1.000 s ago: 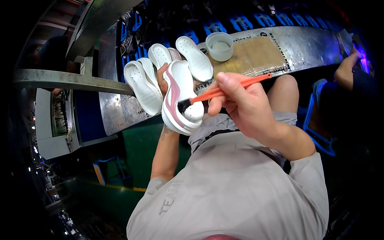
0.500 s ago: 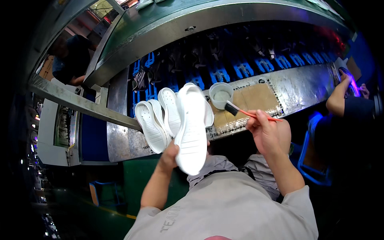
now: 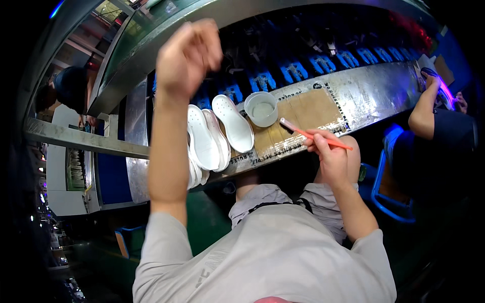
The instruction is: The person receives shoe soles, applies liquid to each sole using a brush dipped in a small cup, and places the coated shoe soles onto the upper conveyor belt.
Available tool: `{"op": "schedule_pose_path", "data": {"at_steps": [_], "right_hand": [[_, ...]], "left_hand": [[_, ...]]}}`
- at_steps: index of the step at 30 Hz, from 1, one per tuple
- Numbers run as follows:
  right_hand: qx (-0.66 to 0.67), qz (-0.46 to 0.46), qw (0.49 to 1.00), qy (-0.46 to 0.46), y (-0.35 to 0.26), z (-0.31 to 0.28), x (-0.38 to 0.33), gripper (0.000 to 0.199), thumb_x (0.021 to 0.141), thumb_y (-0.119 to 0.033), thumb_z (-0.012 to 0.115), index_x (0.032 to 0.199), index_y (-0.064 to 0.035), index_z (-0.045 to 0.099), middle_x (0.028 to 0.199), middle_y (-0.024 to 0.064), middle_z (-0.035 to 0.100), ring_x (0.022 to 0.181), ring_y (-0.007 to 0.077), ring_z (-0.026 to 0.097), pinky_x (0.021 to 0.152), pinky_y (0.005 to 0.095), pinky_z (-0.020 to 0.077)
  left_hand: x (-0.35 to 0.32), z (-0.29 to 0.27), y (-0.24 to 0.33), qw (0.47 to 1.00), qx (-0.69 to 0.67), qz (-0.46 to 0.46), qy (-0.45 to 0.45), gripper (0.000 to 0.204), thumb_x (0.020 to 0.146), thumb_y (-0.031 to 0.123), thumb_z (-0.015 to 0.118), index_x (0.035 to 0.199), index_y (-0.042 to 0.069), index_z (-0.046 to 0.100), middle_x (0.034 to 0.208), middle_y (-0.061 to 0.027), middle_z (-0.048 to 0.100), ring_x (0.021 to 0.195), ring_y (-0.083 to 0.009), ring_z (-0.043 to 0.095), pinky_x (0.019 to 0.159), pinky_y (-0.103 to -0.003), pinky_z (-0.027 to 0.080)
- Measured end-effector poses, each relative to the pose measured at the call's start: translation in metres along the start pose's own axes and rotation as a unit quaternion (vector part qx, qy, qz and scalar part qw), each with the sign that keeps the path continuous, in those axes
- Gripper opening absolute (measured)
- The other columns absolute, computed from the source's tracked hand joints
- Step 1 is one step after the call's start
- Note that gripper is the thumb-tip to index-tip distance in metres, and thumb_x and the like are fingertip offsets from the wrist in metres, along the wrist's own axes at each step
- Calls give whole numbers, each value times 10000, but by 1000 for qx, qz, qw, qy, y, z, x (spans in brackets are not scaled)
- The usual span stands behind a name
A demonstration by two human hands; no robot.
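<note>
- Head view: clock positions read from the picture's centre.
- Left hand (image 3: 187, 60): at 11 o'clock, raised; forearm near straight, pointing to 12. Wrist bent, fingers toward 1; outline blurred. Fingers loosely curled, unclenched, released.
- Right hand (image 3: 329, 157): at 3 o'clock, near the bare knee (image 3: 353, 151); forearm slants to 11. Thumb and fingers pinch the orange handle of a brush (image 3: 304, 134).
- Brush: dark bristles at the 10 o'clock end, over cardboard (image 3: 316, 113), just beside the bowl (image 3: 265, 121); handle tail toward 4.
- White soles (image 3: 203, 139): grouped at 10 o'clock on the bench (image 3: 376, 93), below the left hand in the picture.
- Single sole (image 3: 234, 126): at the bowl's 8 o'clock.
</note>
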State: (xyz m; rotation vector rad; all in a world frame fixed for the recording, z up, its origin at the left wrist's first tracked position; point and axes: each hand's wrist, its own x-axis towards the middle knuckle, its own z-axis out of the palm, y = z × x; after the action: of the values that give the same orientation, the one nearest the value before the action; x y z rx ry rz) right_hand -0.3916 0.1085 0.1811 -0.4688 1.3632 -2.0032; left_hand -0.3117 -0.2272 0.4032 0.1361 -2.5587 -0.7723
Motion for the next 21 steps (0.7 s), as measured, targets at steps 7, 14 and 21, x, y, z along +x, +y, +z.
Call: {"op": "schedule_pose_path", "data": {"at_steps": [7,14,21], "right_hand": [[-234,-98,961,-112,-30,20,58,238,1017,-198,667,1098,13,746,844,64,752,803,120,701,743,269,544],[-488,-135,845,-174,-26,70,122,254,942,-286,687,960,-58,798,828,172,749,739,333,718,717,408,565],[-522,-121,823,-190,-30,79,124,278,967,-295,677,1015,-40,778,784,118,747,719,204,719,675,335,530]], "left_hand": [[-193,166,-12,930,227,-248,-149,400,787,190,857,1103,10,691,986,-161,690,935,-336,691,803,-421,574],[-251,199,0,972,212,-84,-47,89,787,38,694,818,21,612,840,-152,586,856,-351,602,713,-448,521],[-306,197,30,932,190,-289,109,326,876,174,772,1110,-18,650,875,-175,685,787,-372,679,690,-456,525]]}}
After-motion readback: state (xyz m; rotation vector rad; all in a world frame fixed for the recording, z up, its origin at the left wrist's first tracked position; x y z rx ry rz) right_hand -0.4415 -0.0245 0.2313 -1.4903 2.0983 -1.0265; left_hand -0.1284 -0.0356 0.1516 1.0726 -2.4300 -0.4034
